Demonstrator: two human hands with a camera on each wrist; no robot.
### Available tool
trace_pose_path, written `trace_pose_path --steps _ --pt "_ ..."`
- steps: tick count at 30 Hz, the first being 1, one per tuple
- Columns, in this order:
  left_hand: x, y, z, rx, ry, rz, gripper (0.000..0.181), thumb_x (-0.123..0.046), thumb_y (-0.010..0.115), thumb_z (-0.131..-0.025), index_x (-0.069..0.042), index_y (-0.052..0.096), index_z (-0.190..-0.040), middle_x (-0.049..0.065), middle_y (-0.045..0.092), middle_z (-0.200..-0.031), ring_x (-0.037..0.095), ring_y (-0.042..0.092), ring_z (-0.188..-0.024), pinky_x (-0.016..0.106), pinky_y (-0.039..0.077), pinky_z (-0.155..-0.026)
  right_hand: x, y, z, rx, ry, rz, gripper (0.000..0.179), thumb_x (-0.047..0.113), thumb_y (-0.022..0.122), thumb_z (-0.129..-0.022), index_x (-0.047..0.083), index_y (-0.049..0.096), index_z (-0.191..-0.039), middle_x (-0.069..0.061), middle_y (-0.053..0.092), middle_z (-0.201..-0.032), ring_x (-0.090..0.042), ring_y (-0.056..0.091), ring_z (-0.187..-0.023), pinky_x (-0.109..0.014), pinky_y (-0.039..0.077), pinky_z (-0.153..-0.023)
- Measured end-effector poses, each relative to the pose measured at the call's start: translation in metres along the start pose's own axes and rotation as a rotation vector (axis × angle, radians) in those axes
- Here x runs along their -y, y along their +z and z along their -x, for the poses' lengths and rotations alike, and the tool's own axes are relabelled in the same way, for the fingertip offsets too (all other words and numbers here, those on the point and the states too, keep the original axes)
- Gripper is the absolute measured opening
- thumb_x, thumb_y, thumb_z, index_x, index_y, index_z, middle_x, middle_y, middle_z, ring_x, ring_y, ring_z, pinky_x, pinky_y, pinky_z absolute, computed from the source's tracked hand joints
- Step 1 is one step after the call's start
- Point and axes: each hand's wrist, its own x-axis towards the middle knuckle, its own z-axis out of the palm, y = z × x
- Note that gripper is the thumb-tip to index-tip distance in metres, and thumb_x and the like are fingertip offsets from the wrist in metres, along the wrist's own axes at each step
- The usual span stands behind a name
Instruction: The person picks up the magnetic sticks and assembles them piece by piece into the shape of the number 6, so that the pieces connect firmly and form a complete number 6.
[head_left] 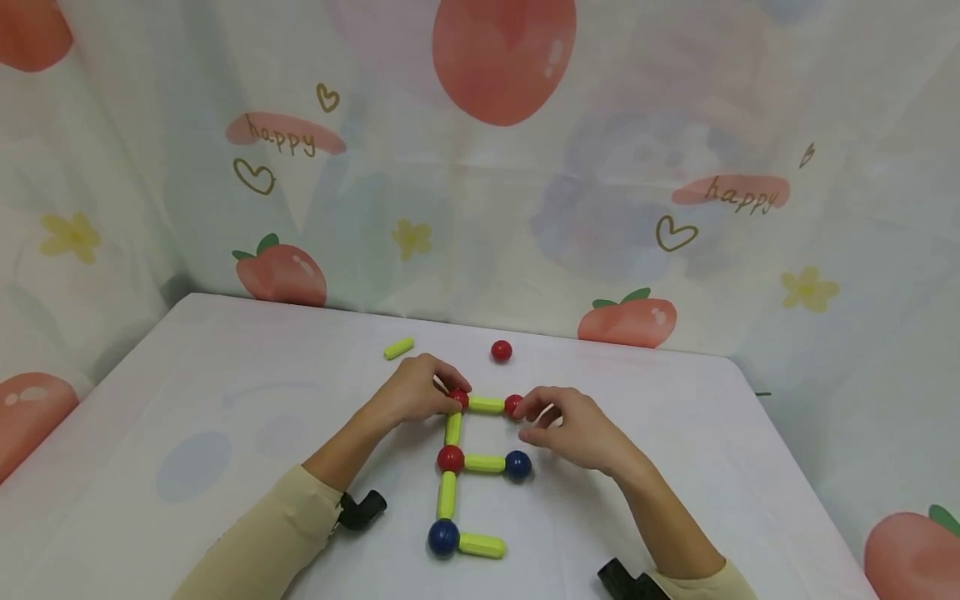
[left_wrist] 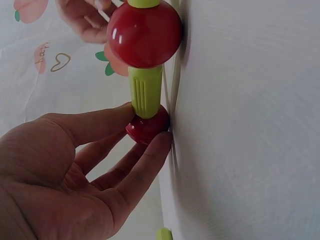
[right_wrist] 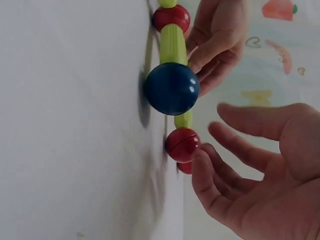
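An F-like figure of yellow-green rods and balls lies on the table, with an extra rod (head_left: 482,546) at its foot. My left hand (head_left: 417,388) pinches the red ball (left_wrist: 148,125) at the top left corner between thumb and fingers. At the top right, a red ball (right_wrist: 183,145) ends the upper rod (head_left: 486,405). My right hand (head_left: 573,429) is beside that ball, fingers loosely bent and thumb apart, a fingertip at or very near it. Lower down are a middle red ball (head_left: 451,459), a blue ball (head_left: 518,466) and a bottom blue ball (head_left: 443,537).
A loose yellow-green rod (head_left: 398,348) and a loose red ball (head_left: 502,351) lie near the back edge of the white-covered table (head_left: 285,358). Behind it hangs a printed curtain (head_left: 480,192). Black camera mounts (head_left: 362,510) sit at both wrists.
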Motion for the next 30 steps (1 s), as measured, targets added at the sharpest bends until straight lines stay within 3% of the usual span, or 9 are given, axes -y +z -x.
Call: trace_pose_path --steps 6,14,25,30 --pt "0.001 0.001 -0.001 -0.005 0.007 -0.001 0.021 -0.012 0.082 -0.089 -0.015 0.082 -0.109 0.0 0.074 -0.098 0.018 0.066 -0.088 0.029 0.06 -0.073 -0.001 0.001 -0.019 -0.109 0.05 0.02 0.026 0.012 0.074 -0.094 0.012 0.072 -0.119 -0.004 0.072 -0.114 -0.022 0.065 -0.104 -0.036 0.056 -0.082" --pt "0.0 0.0 -0.001 -0.013 0.01 -0.004 0.023 -0.012 0.081 -0.089 -0.015 0.081 -0.112 0.0 0.074 -0.1 0.017 0.067 -0.089 0.029 0.061 -0.075 0.0 0.004 -0.038 -0.109 0.102 0.034 0.021 0.005 0.075 -0.09 0.014 0.077 -0.109 -0.004 0.073 -0.106 -0.022 0.066 -0.101 -0.037 0.057 -0.083" --pt "0.0 -0.001 -0.003 -0.004 0.022 -0.028 0.026 -0.012 0.082 -0.089 -0.015 0.08 -0.114 0.0 0.074 -0.102 0.018 0.066 -0.093 0.03 0.06 -0.078 -0.003 0.006 -0.042 -0.144 0.113 0.003 0.02 0.001 0.077 -0.087 0.014 0.078 -0.102 -0.004 0.074 -0.098 -0.022 0.067 -0.094 -0.031 0.054 -0.074" --pt "0.003 -0.012 -0.002 0.001 0.041 -0.052 0.028 -0.014 0.08 -0.09 -0.015 0.078 -0.119 0.002 0.075 -0.108 0.019 0.067 -0.097 0.031 0.06 -0.077 -0.002 0.009 -0.043 -0.149 0.117 -0.006 0.02 0.001 0.078 -0.085 0.014 0.079 -0.1 -0.004 0.073 -0.096 -0.021 0.066 -0.092 -0.03 0.054 -0.072"
